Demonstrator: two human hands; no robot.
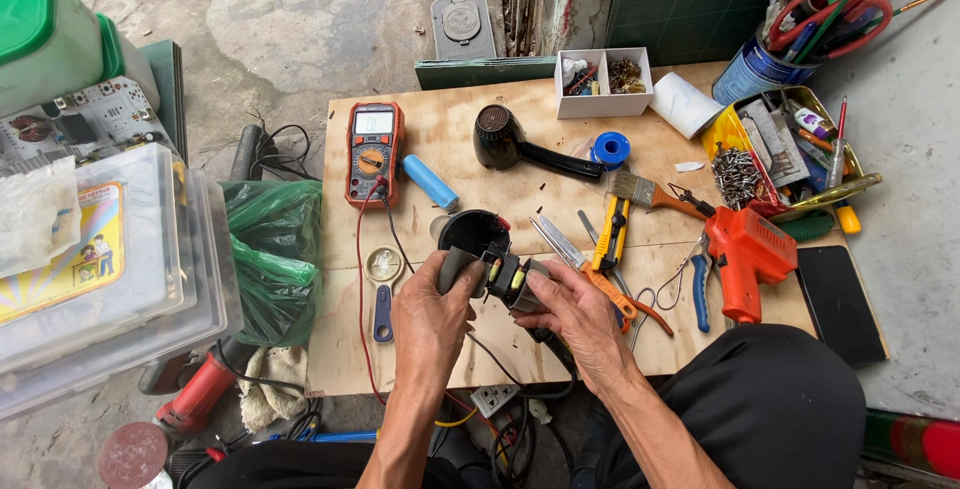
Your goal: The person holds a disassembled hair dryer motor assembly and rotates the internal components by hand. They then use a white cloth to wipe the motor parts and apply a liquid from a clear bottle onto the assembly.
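My left hand [428, 311] and my right hand [575, 314] together hold a small opened black appliance body [500, 271] with exposed inner parts, just above the plywood board [470, 164]. The left fingers pinch a grey piece on its left side. The right hand cups its right end, from which a black cord hangs down. A black round cap [472, 231] sits right behind the hands. A black hair dryer shell [510, 144] lies farther back. An orange multimeter [373, 152] with red and black leads rests at the back left.
A blue cylinder cell [430, 182], a brush [650, 192], yellow pliers [610, 234], an orange soldering gun [745, 259] and a tray of screws and tools [775, 154] crowd the right. A white parts box [603, 81] stands behind. Plastic bins [90, 269] and a green bag [272, 249] lie left.
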